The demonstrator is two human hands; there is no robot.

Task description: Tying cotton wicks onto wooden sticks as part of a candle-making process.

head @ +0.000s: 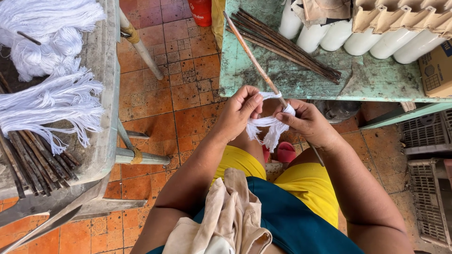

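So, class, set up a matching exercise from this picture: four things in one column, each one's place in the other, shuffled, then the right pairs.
Things:
1. white thread bundle
2. dark stick pile
3. white cylinders
4. loose white thread tassels

Places:
A. on the grey tray at left
B. between the left hand and right hand
C. back of the green table
D. lying flat on the green table

Pairs: 1-B, 2-D, 3-C, 4-A

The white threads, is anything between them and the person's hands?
Nothing visible. Both hands already touch the white threads: the left hand pinches them from one side, the right hand from the other, against a thin stick.
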